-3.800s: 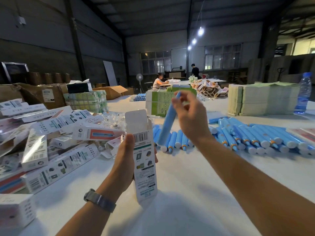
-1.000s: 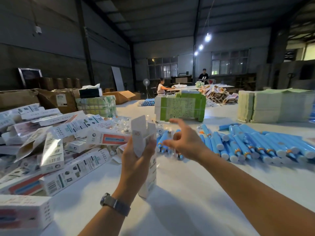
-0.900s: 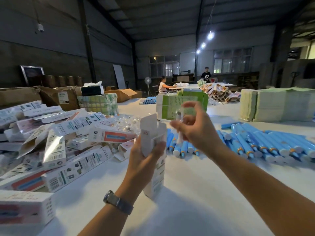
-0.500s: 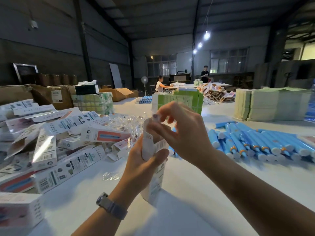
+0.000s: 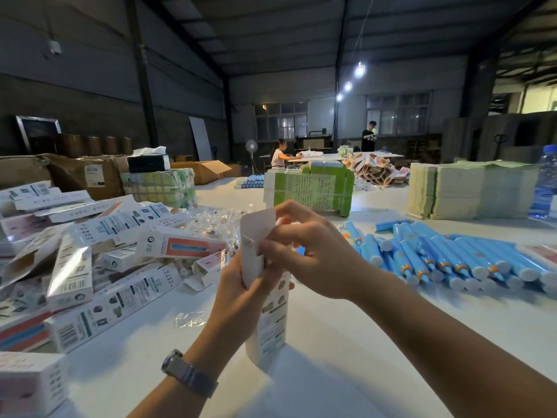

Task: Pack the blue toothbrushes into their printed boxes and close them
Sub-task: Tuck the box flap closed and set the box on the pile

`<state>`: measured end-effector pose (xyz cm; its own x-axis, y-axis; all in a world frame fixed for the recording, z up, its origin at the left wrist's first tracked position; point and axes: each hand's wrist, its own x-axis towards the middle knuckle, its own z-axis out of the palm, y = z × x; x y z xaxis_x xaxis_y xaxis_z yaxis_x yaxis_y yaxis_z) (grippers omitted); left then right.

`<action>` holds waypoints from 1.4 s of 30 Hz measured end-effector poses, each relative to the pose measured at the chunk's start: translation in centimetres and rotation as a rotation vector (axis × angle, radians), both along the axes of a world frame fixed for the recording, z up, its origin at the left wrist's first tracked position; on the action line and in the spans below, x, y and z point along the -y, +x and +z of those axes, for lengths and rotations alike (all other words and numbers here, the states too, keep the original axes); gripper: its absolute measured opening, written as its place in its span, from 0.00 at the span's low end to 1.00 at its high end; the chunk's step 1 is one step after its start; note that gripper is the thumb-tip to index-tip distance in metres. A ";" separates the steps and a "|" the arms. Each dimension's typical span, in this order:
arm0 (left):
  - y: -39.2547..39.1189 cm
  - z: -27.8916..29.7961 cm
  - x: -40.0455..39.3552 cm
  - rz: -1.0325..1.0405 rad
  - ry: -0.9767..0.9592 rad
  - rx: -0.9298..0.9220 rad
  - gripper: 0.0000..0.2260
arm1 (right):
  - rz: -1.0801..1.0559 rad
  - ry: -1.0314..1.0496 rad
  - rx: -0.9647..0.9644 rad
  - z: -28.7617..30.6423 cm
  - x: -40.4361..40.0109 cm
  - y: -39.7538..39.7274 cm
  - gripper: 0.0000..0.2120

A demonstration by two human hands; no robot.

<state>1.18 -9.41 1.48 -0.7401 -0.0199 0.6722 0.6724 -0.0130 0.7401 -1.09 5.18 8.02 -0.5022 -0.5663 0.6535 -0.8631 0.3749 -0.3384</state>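
White printed box stands upright on the tabletop, lower end down, top flap raised and not yet tucked. Left hand wraps around the box's upper half. Right hand sits at the box mouth, fingers curled; whether it pinches a side flap or something small there cannot be told. Contents of this box are hidden.

Done, judging by layout: heap of printed boxes at left, several apparently closed, some with ends open.

Left: this box needs its flap folded in. Many blue toothbrushes lie unboxed in a row on the right, well apart from the held box. Task looks far from finished.
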 end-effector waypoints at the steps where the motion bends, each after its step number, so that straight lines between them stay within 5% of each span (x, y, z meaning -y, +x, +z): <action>1: 0.0 -0.1 0.0 -0.005 -0.005 0.014 0.13 | 0.028 -0.032 0.032 0.0 0.0 -0.1 0.12; 4: -0.3 -0.4 0.2 -0.039 -0.013 0.107 0.12 | 0.160 -0.198 0.187 -0.1 -0.2 -0.4 0.06; 7: -0.4 -0.6 0.3 -0.060 -0.012 0.154 0.13 | 0.225 -0.294 0.329 -0.8 -0.8 -1.4 0.16; 11: -0.3 -0.3 0.1 -0.031 0.011 0.005 0.24 | 0.217 -0.353 0.392 -1.8 -1.2 -2.1 0.15; 16: -0.4 -0.7 -0.3 0.165 -0.112 -0.267 0.15 | 0.190 -0.353 0.359 -2.0 -1.1 -2.1 0.13; 24: -0.4 -0.7 -0.2 0.152 -0.063 -0.211 0.11 | 0.201 -0.328 0.353 -1.9 -0.8 -1.7 0.03; 28: -0.1 -0.5 -0.3 0.089 0.057 -0.112 0.09 | 0.220 -0.374 0.344 -1.8 -0.6 -1.4 0.09; 35: 0.1 -0.1 -0.1 0.139 -0.011 -0.151 0.09 | 0.171 -0.432 0.229 -1.1 -0.5 -0.8 0.23; 42: -0.1 -0.1 -0.1 0.147 -0.028 -0.204 0.13 | 0.140 -0.299 0.171 -1.1 -0.5 -0.7 0.04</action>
